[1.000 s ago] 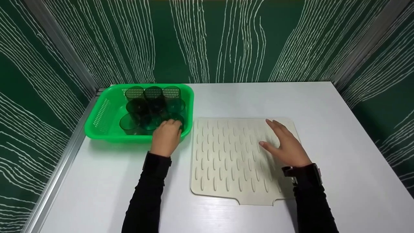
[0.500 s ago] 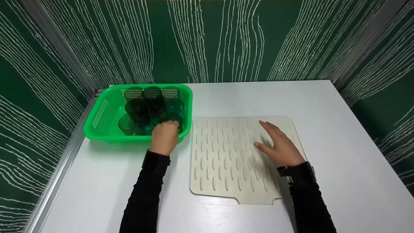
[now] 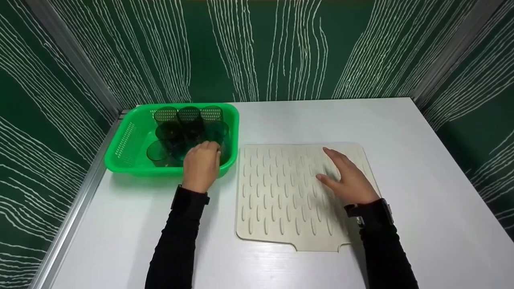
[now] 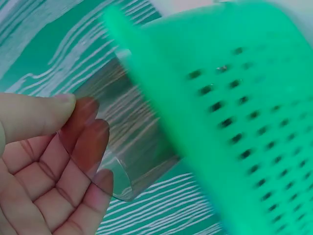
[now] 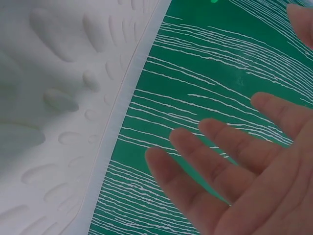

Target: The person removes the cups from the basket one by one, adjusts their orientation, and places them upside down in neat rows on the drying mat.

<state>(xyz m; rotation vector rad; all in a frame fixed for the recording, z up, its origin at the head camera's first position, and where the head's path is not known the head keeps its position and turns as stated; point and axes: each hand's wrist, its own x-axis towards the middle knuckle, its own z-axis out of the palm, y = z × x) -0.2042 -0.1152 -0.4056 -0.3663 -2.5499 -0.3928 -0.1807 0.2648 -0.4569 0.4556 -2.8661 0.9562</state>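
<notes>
Pinching a see-through glass (image 4: pixel 137 134) with the left hand (image 3: pixel 200 166), at the lower right corner of the green basket (image 3: pixel 130 148) (with dark tumblers (image 3: pixel 168 133) clustered inside), left of centre in the head view. Hovering, splayed, with the right hand (image 3: pixel 350 180) over a pale mat (image 3: pixel 277 196), right of centre.

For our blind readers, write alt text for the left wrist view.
The left hand pinches a see-through glass by its near end. A green basket with holes fills most of the right side, its edge covering the glass's far end.
</notes>
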